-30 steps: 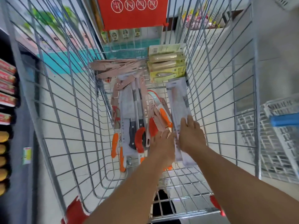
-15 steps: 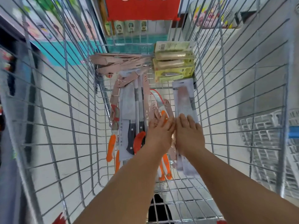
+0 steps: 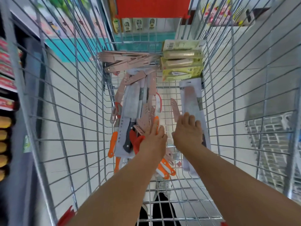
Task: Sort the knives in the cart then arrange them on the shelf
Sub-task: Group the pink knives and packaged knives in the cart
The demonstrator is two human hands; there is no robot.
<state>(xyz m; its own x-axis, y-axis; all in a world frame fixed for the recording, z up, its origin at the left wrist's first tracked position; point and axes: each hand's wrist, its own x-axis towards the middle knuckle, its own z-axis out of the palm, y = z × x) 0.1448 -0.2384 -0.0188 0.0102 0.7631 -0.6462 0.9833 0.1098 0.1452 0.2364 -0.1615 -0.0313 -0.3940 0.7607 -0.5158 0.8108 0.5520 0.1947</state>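
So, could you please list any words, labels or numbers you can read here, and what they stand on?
None can be read.
Red sign above the cart: cut off, nothing legible.
Yellow-green knife packs: a barcode and print, too blurred.
Grey cleaver pack: a column of marks, too small.
Left shelf labels: blurred.

Both bare forearms reach forward and down, side by side. The left hand [image 3: 154, 138] lies palm down with fingers straight. The right hand [image 3: 187, 132] is palm down too, fingers slightly bent, apart from the left.
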